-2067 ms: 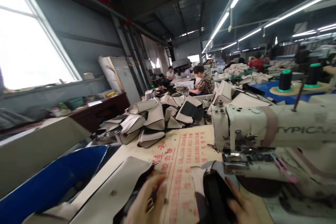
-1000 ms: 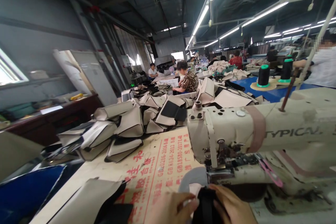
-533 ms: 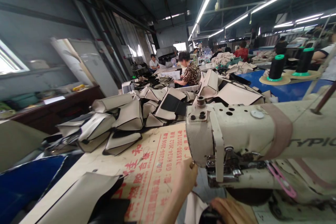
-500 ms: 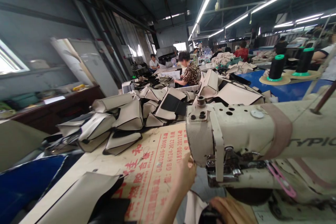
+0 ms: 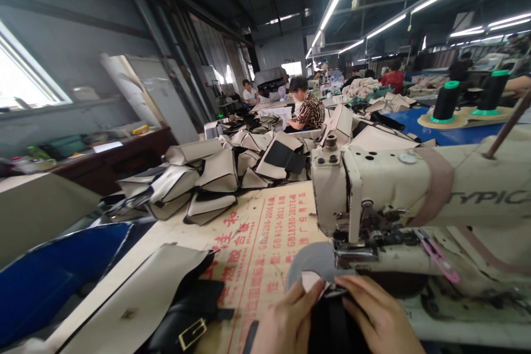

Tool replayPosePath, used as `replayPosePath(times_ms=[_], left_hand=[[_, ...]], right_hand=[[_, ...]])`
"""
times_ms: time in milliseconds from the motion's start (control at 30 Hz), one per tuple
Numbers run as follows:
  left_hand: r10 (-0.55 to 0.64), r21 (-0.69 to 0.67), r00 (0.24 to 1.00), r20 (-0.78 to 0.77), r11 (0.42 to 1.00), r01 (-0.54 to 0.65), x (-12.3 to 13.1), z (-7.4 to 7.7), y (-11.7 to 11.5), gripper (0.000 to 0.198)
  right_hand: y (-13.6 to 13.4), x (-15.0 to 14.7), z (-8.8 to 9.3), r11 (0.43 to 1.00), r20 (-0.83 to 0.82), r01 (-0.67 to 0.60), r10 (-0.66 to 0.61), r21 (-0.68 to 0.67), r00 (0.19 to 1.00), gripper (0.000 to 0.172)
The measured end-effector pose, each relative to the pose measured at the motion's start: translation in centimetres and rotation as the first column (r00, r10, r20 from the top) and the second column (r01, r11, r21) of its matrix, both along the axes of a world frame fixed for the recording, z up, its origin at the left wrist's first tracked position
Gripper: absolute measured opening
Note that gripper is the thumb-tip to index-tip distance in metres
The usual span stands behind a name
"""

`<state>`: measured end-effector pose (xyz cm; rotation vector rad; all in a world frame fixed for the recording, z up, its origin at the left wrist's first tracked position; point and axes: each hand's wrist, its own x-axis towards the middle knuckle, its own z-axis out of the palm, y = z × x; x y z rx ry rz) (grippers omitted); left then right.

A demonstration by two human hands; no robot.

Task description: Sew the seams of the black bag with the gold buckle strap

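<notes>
My left hand pinches the light edge of a black and cream bag piece near the bottom of the view. On the piece's other side, my right hand grips its upper edge, with the fingertips close to those of the left. Both hands are just in front of the sewing machine's head, and the piece is below its needle area. Much of the piece is hidden by my hands and the lower frame edge. A cream bag piece and a black strap with a gold buckle lie to the left.
Several cream and black bag pieces are heaped beyond the plywood board with red print. Black thread cones stand at the back right. A blue bin is at left. A co-worker sits farther back.
My left hand has come down from beside the machine head to the bag piece. My right hand has risen into fuller view with the piece. The camera view has shifted slightly.
</notes>
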<state>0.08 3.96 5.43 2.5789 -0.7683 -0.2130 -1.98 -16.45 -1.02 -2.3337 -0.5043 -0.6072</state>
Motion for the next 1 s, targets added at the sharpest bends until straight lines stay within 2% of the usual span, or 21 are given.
replayPosePath(times_ms=[100, 167, 233, 333, 433, 500, 567, 667, 733, 800, 900, 1000], left_hand=[[-0.156, 0.069, 0.987, 0.028, 0.986, 0.154, 1.3, 1.6, 0.3, 0.048], [-0.215, 0.109, 0.976, 0.042, 0.972, 0.209, 1.9, 2.6, 0.4, 0.044], [-0.258, 0.040, 0.965, 0.042, 0.966, 0.257, 2.2, 2.9, 0.2, 0.033], [-0.255, -0.176, 0.966, 0.032, 0.950, 0.256, 2.0, 1.8, -0.9, 0.019], [-0.061, -0.359, 0.990, 0.125, 0.927, 0.103, 1.7, -0.3, -1.9, 0.011], [0.038, -0.430, 0.970, 0.240, 0.900, 0.071, 1.7, -1.4, -2.1, 0.013], [0.017, -0.436, 0.938, 0.345, 0.888, 0.144, 2.0, -1.9, -2.0, 0.013], [-0.107, -0.383, 0.899, 0.424, 0.879, 0.285, 2.6, -1.7, -1.5, 0.015], [-0.181, -0.347, 0.901, 0.393, 0.879, 0.328, 2.8, -1.1, -1.0, 0.021], [-0.232, -0.267, 0.928, 0.292, 0.912, 0.312, 2.9, -0.5, -0.7, 0.026], [-0.227, -0.158, 0.966, 0.125, 0.957, 0.245, 2.9, 0.2, -0.5, 0.029], [-0.217, -0.169, 0.976, 0.022, 0.961, 0.218, 3.0, 0.3, -0.7, 0.028]], right_hand=[[-0.5, 0.3, 0.3, 0.986, -0.113, -0.151, 0.159, 0.070, 0.981, 0.028], [-0.9, 0.4, 0.4, 0.964, -0.145, -0.251, 0.262, 0.090, 0.954, 0.025], [-1.0, 0.5, 0.5, 0.947, -0.162, -0.303, 0.317, 0.106, 0.934, 0.021], [-0.8, 0.4, 0.6, 0.924, -0.179, -0.344, 0.372, 0.166, 0.911, 0.017], [-0.3, 0.5, 0.5, 0.922, -0.164, -0.331, 0.365, 0.200, 0.916, 0.014], [0.0, 0.6, 0.4, 0.935, -0.152, -0.301, 0.330, 0.188, 0.932, 0.017], [0.2, 0.8, 0.5, 0.946, -0.145, -0.267, 0.295, 0.183, 0.944, 0.020], [0.3, 1.0, 0.7, 0.944, -0.148, -0.251, 0.285, 0.213, 0.947, 0.018], [0.4, 1.0, 0.9, 0.939, -0.166, -0.241, 0.285, 0.244, 0.944, 0.017], [0.5, 1.0, 0.9, 0.936, -0.200, -0.233, 0.290, 0.265, 0.936, 0.018], [0.7, 0.9, 0.9, 0.937, -0.248, -0.208, 0.280, 0.281, 0.927, 0.021], [1.0, 0.9, 0.7, 0.936, -0.269, -0.180, 0.265, 0.303, 0.926, 0.021]])
